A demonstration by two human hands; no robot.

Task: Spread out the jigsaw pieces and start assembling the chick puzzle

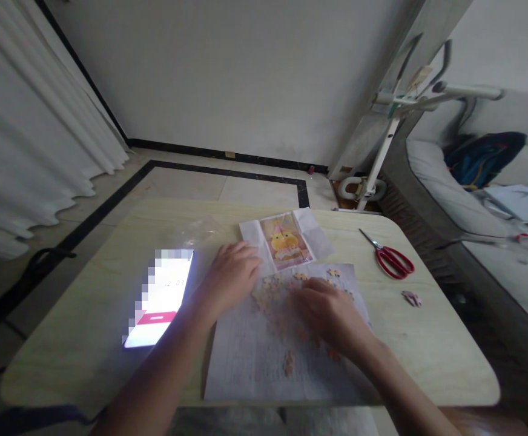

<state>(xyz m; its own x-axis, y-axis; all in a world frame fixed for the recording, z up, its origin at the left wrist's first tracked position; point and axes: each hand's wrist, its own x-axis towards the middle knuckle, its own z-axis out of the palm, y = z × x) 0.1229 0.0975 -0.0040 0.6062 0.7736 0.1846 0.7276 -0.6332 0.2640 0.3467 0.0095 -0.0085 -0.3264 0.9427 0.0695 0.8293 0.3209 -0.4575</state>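
Several small jigsaw puzzle pieces (288, 363) lie scattered on a white printed sheet (246, 375) on the table. My left hand (235, 272) rests at the sheet's upper left, its fingers stretched out beside a picture card (286, 241) with a yellow cartoon animal. That card lies on white paper above the sheet. Over the pieces is my right hand (323, 306), palm down with bent fingers. Motion blur and the hand itself hide its fingertips, so I cannot tell whether a piece is between them.
On the left of the table (86, 315) lies a lit phone (161, 303), with clear plastic wrap (200, 229) behind it. Red-handled scissors (393, 260) and a few pinkish pieces (412, 298) are at the right. Beyond stand exercise equipment (382, 151) and a sofa (432, 169).
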